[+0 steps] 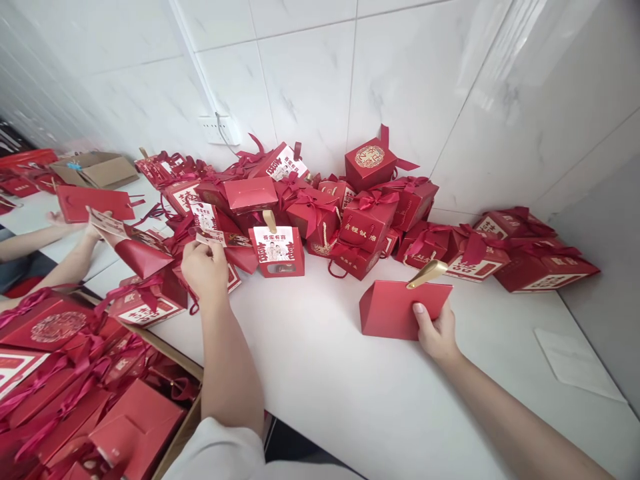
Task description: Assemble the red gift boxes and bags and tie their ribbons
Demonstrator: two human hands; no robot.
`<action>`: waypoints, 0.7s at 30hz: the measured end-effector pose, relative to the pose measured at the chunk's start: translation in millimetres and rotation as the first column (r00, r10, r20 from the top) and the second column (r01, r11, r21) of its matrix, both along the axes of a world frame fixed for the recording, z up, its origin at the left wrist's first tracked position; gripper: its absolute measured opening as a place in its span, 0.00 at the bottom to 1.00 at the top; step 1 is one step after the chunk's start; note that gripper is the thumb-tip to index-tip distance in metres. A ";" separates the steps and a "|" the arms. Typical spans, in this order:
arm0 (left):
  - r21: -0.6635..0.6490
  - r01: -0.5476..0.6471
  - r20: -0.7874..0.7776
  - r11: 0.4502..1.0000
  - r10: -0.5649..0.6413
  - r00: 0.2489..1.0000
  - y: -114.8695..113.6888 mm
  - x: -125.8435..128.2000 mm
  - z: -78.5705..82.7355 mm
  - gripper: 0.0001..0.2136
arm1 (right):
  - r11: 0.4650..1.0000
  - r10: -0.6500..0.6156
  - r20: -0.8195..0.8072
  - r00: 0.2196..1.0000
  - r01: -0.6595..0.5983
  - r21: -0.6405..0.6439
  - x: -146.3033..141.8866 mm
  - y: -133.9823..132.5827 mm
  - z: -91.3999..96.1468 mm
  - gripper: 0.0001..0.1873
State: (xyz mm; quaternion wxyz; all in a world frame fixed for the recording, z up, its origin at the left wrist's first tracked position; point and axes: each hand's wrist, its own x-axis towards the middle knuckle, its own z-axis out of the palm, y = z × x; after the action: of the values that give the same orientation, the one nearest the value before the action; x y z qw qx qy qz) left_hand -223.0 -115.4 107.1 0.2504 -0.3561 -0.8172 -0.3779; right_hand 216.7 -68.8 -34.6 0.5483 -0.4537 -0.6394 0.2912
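Note:
My right hand point(439, 328) grips a red gift box point(390, 310) by its lower right corner, thumb on the plain side facing me. A gold strap point(427, 273) stands up from the box's top edge. My left hand point(206, 268) is closed at the printed top edge of another red gift box point(243, 257), partly hidden behind the fingers. Just right of that hand, a windowed gift box point(296, 263) with a white printed label stands upright on the white table point(310, 347).
Red boxes with ribbons point(367, 223) are heaped along the tiled wall. A carton point(193, 373) full of red boxes stands at lower left. At far left, a co-worker's hands point(93, 231) are by a red box point(95, 203). A white sheet point(575, 357) lies at right.

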 end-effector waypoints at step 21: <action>-0.536 0.126 0.158 0.835 -0.047 0.986 -7.2 49.9 8.1 0.16 | 1.000 -0.013 0.000 1.000 0.013 -0.007 0.3 -0.2 -0.6 0.18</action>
State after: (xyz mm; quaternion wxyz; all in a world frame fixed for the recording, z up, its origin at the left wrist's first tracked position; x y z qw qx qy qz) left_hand -173.1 -122.6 115.2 0.0645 -0.4221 -0.8891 -0.1649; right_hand 216.9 -69.0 -35.2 0.5485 -0.4598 -0.6354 0.2896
